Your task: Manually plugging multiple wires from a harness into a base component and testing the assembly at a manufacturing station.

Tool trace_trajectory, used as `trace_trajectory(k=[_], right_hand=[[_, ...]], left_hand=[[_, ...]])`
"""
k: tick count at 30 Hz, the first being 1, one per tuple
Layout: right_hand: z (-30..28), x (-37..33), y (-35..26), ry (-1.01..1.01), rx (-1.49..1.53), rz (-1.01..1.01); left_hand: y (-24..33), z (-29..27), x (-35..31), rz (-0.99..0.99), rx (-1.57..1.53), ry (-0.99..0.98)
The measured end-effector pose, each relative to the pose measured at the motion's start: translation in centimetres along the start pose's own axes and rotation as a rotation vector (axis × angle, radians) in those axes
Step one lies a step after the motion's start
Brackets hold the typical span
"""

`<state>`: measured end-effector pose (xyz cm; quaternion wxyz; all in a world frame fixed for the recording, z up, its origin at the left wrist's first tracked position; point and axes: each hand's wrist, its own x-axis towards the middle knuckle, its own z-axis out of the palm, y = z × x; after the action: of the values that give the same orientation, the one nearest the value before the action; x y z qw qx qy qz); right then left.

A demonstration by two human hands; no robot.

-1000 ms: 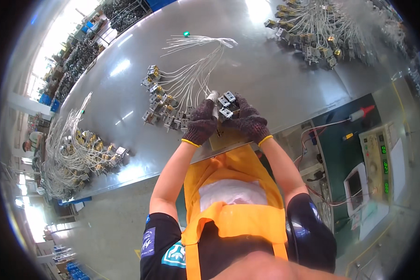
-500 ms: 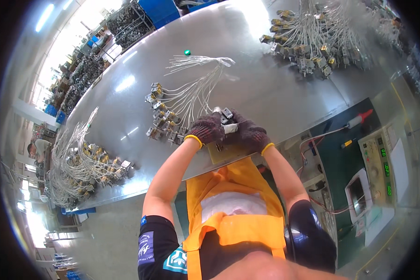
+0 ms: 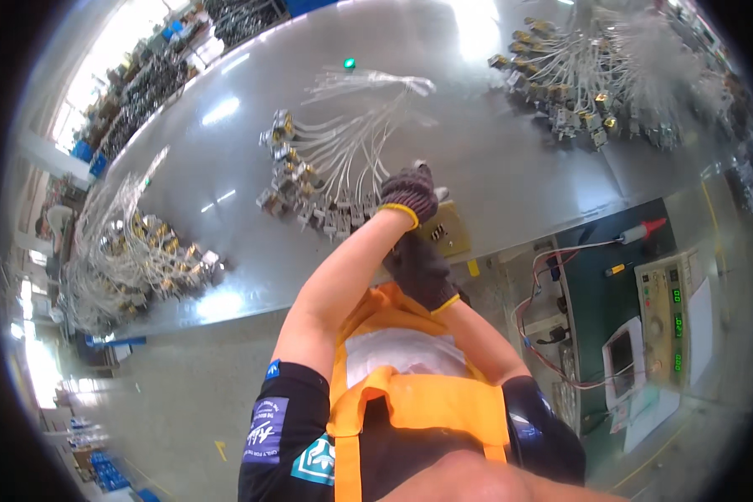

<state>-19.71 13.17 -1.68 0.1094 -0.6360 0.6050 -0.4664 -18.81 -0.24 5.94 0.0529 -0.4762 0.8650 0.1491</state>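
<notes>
My left hand (image 3: 410, 194), in a dark knit glove with a yellow cuff, is closed above the near edge of the metal table. White bits show beside its fingers, but what it grips is mostly hidden. My right hand (image 3: 420, 272), gloved alike, is lower, in front of the orange apron; its fingertips are hidden by my left wrist and blurred. Just right of my left hand lies a tan plate (image 3: 453, 236) with small dark pieces on it. A bundle of white wires (image 3: 343, 155) ending in small metal box-shaped parts (image 3: 335, 219) spreads to the left.
More wired metal parts are heaped at the table's far right (image 3: 573, 113) and left (image 3: 155, 276). A small green object (image 3: 349, 64) lies beyond the middle bundle. At the right are a power supply (image 3: 663, 309) with green digits and a red-tipped lead (image 3: 644, 232).
My left hand has moved right, over the near table edge. My right hand has drawn back toward the apron and beneath my left wrist, uncovering the tan plate. The view has shifted slightly.
</notes>
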Motion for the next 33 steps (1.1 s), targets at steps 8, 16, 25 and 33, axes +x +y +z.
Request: trace_trajectory(k=[8, 16, 25, 33], right_hand=[[0.5, -3.1, -1.0, -0.522, 0.121, 0.114], [-9.5, -6.7, 0.5, -0.024, 1.196, 0.994], [-10.1, -7.5, 0.0, 0.004, 1.151, 0.974], [-8.5, -5.1, 0.1, -0.01, 1.059, 0.798]], left_hand=[[-1.7, 2.6, -3.5, -0.124, -0.425, 0.301], [-3.1, 3.9, -4.4, 0.045, -0.754, 0.507], [-2.4, 0.4, -9.8, 0.059, -0.017, 0.234], [-6.7, -0.6, -8.9, 0.158, -0.171, -0.072]])
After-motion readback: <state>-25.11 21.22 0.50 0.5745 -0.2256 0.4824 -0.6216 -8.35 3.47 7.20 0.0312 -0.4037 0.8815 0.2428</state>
